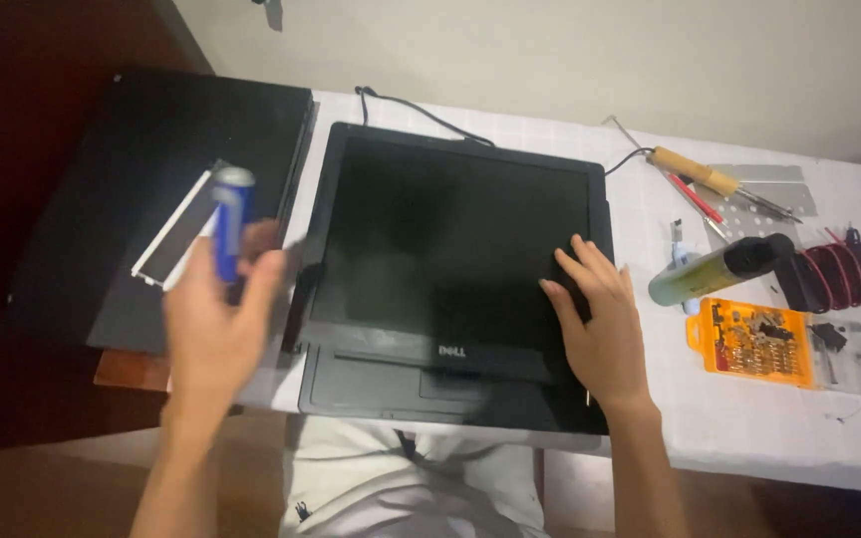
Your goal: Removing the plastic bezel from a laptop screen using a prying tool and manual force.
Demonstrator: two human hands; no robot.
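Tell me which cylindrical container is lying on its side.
The yellow-green bottle with the black cap, on the white cloth right of the monitor. The blue can is held upright in the left hand.

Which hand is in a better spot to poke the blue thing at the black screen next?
Probably the left hand. It already grips the blue pen-like tool, raised just beside the monitor. The right hand lies flat on the screen's right side, holding nothing, so it looks better placed to steady the monitor.

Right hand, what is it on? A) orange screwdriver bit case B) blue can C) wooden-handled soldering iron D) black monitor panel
D: the right hand lies flat on the black monitor panel, while the left hand holds the blue can.
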